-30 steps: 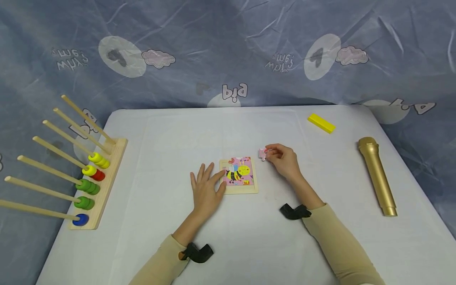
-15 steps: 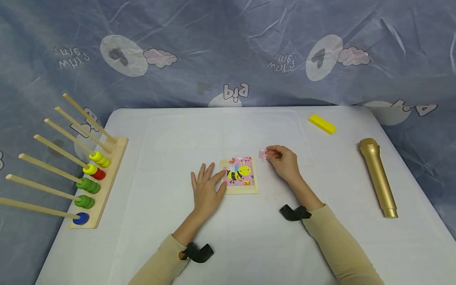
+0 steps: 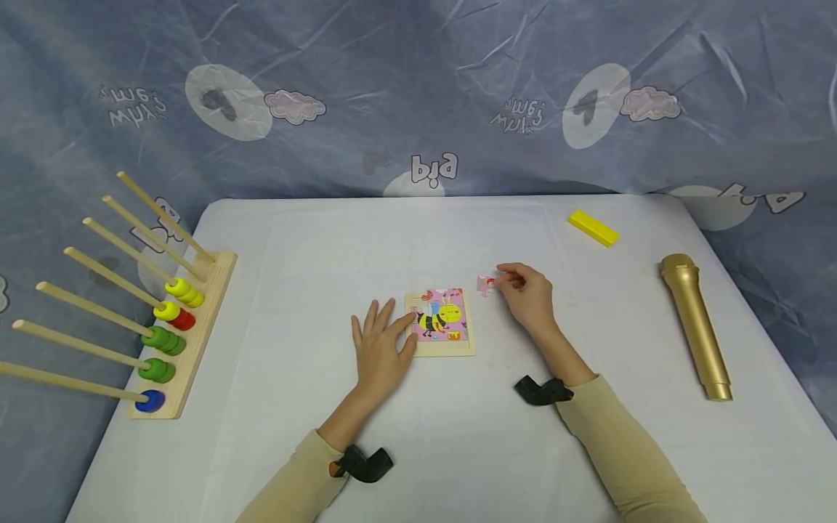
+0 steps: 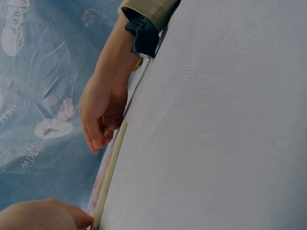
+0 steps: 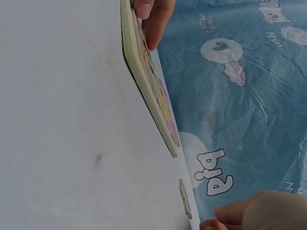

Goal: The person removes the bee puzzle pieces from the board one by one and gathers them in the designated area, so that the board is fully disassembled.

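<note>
A small wooden jigsaw puzzle (image 3: 442,316) with a yellow and black bee on pink lies in its pale frame at the middle of the table. My left hand (image 3: 381,352) rests at its left side, fingers spread, with thumb and index finger touching the frame's left edge. A loose pink puzzle piece (image 3: 486,285) lies on the table to the right of the frame. Just right of that piece hovers my right hand (image 3: 528,299), its fingers loosely curled and holding nothing. In the right wrist view a gap shows between the piece (image 5: 184,199) and the fingers.
On the left stands a wooden peg abacus (image 3: 196,341) with coloured beads and long pegs leaning outward. A yellow block (image 3: 593,228) lies at the back right, and a gold microphone (image 3: 696,327) along the right side. A printed blue curtain (image 3: 366,109) hangs behind the white table (image 3: 314,247).
My right hand has let go of the puzzle piece and drawn slightly to the right, so more of the piece shows. The left hand stays put on the frame.
</note>
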Action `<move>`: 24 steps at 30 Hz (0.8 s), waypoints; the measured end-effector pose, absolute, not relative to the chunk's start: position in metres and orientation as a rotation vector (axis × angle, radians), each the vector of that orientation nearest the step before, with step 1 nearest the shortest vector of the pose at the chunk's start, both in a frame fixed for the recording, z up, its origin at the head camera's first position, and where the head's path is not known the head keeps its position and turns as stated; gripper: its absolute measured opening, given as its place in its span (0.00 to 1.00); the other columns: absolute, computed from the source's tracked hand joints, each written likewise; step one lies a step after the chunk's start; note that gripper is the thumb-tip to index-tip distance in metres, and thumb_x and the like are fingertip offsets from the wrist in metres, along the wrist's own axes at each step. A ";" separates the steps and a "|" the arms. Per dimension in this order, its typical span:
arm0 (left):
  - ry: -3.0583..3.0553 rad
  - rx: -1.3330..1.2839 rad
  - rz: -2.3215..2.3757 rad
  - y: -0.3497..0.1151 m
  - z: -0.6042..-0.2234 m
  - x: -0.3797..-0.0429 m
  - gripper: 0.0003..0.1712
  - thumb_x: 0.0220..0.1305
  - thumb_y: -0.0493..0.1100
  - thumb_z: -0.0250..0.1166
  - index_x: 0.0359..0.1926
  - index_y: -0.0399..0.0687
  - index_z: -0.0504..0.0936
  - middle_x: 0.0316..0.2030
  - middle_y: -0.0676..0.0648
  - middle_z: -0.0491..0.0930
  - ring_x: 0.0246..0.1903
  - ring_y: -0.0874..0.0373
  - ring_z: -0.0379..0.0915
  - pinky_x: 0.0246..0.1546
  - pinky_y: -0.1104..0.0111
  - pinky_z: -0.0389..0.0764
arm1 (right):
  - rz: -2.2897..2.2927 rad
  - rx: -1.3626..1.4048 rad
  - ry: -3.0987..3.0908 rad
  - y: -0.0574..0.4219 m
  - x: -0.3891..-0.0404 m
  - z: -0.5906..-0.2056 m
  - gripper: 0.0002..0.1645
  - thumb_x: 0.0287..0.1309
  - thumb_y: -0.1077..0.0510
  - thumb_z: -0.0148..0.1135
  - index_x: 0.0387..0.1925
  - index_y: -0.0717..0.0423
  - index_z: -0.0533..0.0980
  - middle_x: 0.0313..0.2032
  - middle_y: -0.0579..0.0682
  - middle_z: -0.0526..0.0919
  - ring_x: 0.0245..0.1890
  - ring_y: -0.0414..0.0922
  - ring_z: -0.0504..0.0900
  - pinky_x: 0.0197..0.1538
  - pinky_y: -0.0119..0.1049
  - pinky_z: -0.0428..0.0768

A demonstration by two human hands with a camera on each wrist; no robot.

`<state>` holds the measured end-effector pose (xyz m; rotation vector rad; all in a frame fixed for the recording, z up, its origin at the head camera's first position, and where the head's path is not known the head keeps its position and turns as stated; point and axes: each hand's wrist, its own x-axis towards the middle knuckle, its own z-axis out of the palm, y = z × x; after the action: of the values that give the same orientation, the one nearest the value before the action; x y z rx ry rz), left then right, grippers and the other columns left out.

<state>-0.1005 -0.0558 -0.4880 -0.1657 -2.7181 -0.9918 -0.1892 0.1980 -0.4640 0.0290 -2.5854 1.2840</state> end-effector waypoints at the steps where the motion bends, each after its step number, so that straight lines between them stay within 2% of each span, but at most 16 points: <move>1: -2.718 -0.166 -0.991 -0.056 -0.488 -0.101 0.18 0.61 0.44 0.66 0.53 0.50 0.85 0.67 0.39 0.70 0.72 0.37 0.52 0.68 0.34 0.39 | 1.297 0.014 -2.568 0.198 -0.189 -0.462 0.12 0.58 0.66 0.62 0.44 0.64 0.82 0.33 0.59 0.83 0.32 0.45 0.76 0.30 0.18 0.70; 5: -2.719 -0.168 -0.990 -0.055 -0.489 -0.101 0.18 0.61 0.44 0.65 0.53 0.50 0.85 0.67 0.39 0.70 0.72 0.37 0.52 0.68 0.34 0.40 | 1.346 -0.030 -2.520 0.199 -0.190 -0.455 0.13 0.60 0.65 0.62 0.46 0.64 0.82 0.33 0.58 0.83 0.31 0.42 0.75 0.26 0.18 0.70; 10: -2.727 -0.175 -0.983 -0.056 -0.488 -0.101 0.19 0.61 0.44 0.65 0.53 0.50 0.84 0.67 0.38 0.69 0.72 0.37 0.52 0.68 0.34 0.39 | 1.389 -0.014 -2.536 0.193 -0.186 -0.445 0.15 0.59 0.64 0.61 0.48 0.62 0.81 0.33 0.55 0.82 0.30 0.37 0.75 0.28 0.19 0.71; 24: -2.730 -0.172 -0.985 -0.057 -0.488 -0.101 0.18 0.62 0.45 0.65 0.53 0.51 0.84 0.67 0.39 0.69 0.72 0.38 0.52 0.68 0.34 0.39 | 1.442 0.289 -2.614 0.140 -0.171 -0.430 0.16 0.57 0.65 0.65 0.48 0.65 0.81 0.31 0.55 0.78 0.31 0.46 0.73 0.33 0.24 0.70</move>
<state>-0.1010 -0.0570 -0.4875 -0.1720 -2.7296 -0.9846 -0.1712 0.1400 -0.4305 0.2892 -2.6141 1.4422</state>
